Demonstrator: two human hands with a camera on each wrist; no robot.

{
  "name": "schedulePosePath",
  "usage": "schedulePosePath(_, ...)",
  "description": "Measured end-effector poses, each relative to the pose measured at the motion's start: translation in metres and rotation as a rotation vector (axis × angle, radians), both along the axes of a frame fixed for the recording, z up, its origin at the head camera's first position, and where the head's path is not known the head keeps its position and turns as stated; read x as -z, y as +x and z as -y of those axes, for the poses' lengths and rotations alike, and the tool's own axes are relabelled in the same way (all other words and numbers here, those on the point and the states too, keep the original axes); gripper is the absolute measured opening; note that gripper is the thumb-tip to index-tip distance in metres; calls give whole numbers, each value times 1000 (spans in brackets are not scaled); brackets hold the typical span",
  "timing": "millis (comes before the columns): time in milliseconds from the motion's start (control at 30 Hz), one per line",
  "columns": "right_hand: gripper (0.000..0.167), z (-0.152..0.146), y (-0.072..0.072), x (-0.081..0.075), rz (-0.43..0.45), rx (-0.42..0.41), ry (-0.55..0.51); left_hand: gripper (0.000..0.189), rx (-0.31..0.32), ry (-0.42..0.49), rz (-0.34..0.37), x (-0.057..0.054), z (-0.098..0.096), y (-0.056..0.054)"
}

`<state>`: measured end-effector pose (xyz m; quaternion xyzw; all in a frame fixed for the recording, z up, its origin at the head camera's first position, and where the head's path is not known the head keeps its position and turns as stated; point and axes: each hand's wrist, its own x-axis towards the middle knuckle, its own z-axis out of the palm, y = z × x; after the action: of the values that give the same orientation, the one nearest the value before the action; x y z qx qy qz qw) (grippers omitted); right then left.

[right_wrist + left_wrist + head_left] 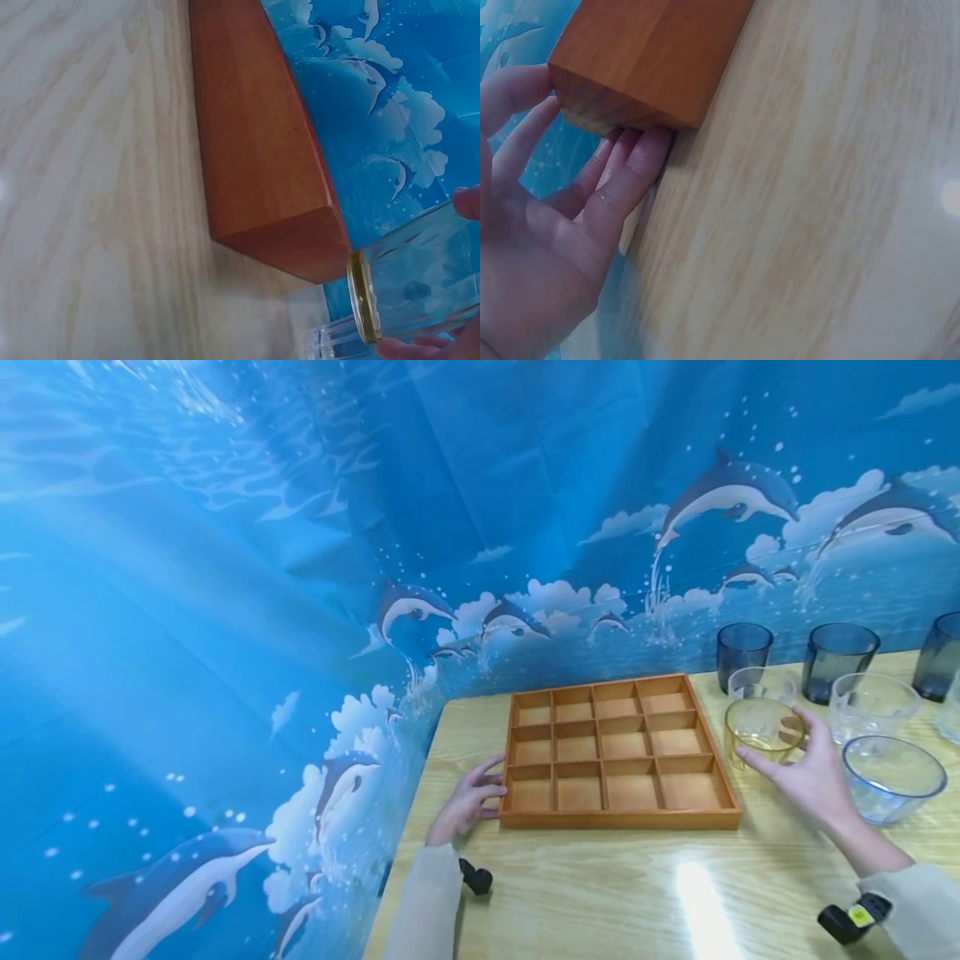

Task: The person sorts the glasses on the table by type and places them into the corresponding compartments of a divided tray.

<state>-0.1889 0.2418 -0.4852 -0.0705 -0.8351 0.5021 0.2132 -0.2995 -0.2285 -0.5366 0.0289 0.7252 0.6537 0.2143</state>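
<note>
A wooden tray (618,820) with several square compartments lies on the table, all its compartments bare. Fingers of my left hand (467,800) touch the tray's left side near its front corner. In the left wrist view those fingers meet the end of the orange-brown wood (652,64), some of them at its lower edge. Just right of the tray, my right hand (813,777) grips a yellow-tinted glass cup (757,739), thumb on the near side and fingers on the far side. The right wrist view shows the cup's yellow base (362,296) close to a tray corner.
Behind and beside my right hand stand a clear bowl with a blue rim (892,785), clear glass vessels (873,706) and dark blue tumblers (742,652). A blue dolphin-print backdrop (525,527) rises behind the pale wooden table (585,893).
</note>
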Motion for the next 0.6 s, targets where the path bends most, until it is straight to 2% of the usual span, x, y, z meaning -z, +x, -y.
schedulePosePath(133,96,4,-6,-3,-26,6,2,58,2,-18,-4,1,1,-1)
schedulePosePath(433,92,15,-22,-2,-35,-51,-25,56,1,-63,-35,0,-1,2)
schedulePosePath(600,92,30,-24,-15,-39,-87,-33,57,2,-65,-46,0,-1,3)
